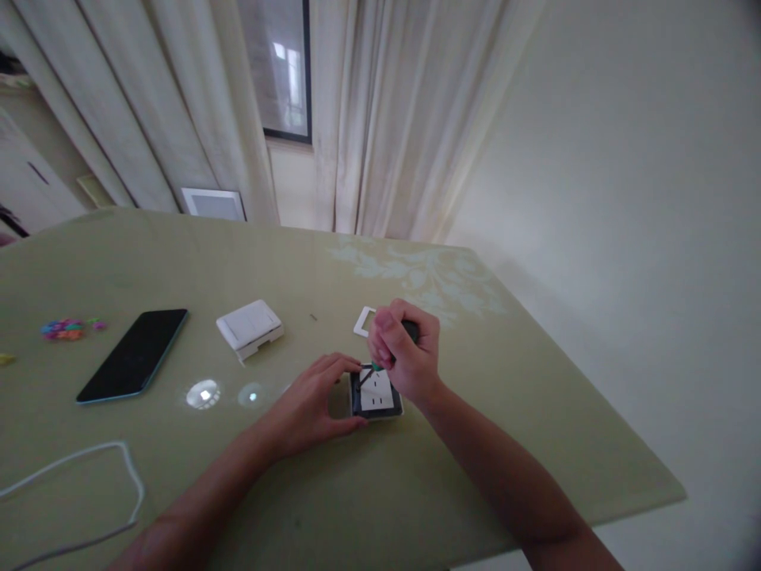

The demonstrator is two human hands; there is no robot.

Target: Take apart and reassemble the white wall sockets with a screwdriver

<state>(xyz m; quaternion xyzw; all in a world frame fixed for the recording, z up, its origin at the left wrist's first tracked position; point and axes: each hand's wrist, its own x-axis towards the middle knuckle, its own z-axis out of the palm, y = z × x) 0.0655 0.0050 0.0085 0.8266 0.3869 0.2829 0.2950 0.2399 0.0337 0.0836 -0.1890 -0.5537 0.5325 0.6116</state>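
Note:
A white wall socket module (376,393) lies on the green table (452,444) in front of me. My left hand (309,404) grips its left edge with thumb and fingers. My right hand (404,349) is closed round a screwdriver with a dark handle (410,328) and a green collar. The screwdriver's tip points down at the socket's top left corner.
A white frame piece (364,321) lies just behind my right hand. A white switch (250,327), a black phone (134,354), coloured small bits (63,328) and a white cable (77,492) lie to the left. The table's edge runs along the right; curtains hang behind.

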